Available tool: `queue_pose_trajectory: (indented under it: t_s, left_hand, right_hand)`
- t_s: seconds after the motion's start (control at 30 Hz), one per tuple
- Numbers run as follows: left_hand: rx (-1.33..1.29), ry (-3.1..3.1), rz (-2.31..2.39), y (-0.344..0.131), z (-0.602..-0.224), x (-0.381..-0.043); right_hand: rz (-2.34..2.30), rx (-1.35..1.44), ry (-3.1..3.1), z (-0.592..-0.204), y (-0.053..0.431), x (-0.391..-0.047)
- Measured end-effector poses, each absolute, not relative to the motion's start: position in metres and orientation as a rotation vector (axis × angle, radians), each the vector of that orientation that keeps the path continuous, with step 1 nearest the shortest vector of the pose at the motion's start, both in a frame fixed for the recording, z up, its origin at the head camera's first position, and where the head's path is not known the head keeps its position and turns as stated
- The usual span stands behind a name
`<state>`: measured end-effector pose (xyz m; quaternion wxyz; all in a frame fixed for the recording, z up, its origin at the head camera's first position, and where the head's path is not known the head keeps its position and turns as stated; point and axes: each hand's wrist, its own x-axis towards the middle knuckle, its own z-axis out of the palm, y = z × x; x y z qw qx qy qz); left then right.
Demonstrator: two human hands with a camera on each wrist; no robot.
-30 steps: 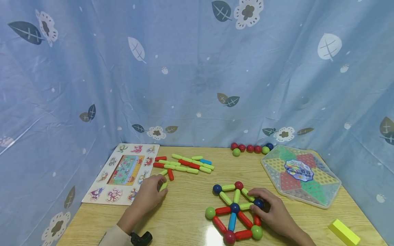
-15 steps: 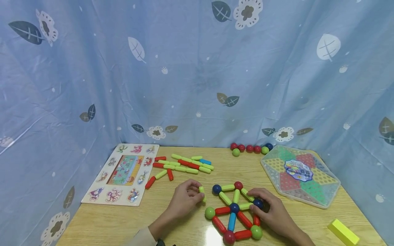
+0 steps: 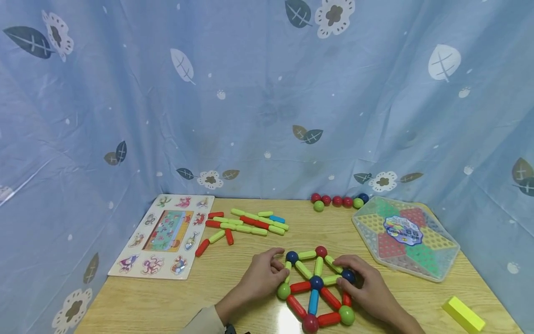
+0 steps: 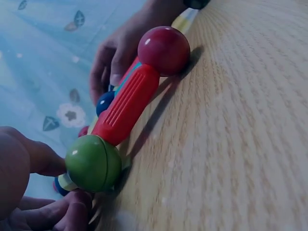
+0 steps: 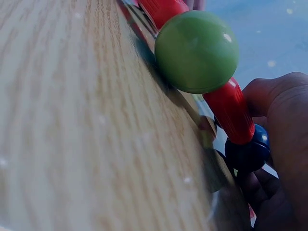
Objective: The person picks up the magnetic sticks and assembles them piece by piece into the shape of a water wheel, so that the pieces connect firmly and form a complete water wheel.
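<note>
A flat wheel of magnetic sticks and balls lies on the table, with a blue centre ball (image 3: 316,282). At its left side my left hand (image 3: 262,277) pinches a yellow-green magnetic stick (image 3: 288,266), which stands between a blue ball (image 3: 292,257) and a green ball (image 4: 93,163). In the left wrist view the green ball partly covers that stick and the fingers. My right hand (image 3: 370,286) holds the blue ball (image 5: 248,149) at the wheel's right, thumb and fingers around it. A red stick (image 5: 231,113) joins this ball to another green ball (image 5: 197,52).
Loose yellow-green, red and blue sticks (image 3: 250,222) lie at the back left, beside a sea-animal puzzle board (image 3: 121,269). Several balls (image 3: 337,201) line the back edge. A hexagonal Chinese checkers box (image 3: 434,273) and a yellow block (image 3: 464,315) are on the right.
My left hand has brought the yellow-green stick rightwards from the loose pile to the wheel's left side, between the blue and green balls. My right hand has stayed at its blue ball.
</note>
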<state>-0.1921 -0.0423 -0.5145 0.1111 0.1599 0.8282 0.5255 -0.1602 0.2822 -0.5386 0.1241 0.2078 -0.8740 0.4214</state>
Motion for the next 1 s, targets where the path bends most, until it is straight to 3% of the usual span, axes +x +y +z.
queue_pose_trajectory:
  t_s: [0.67,1.0]
  left_hand:
    - [0.560,2.553,1.438,-0.037,-0.518,-0.189]
    - [0.581,2.516,1.651,-0.051,-0.529,-0.205]
  right_hand:
    - [1.192,0.579,-2.569,-0.540,0.282,-0.160]
    - [1.134,0.592,-2.537,-0.540,0.269,-0.179]
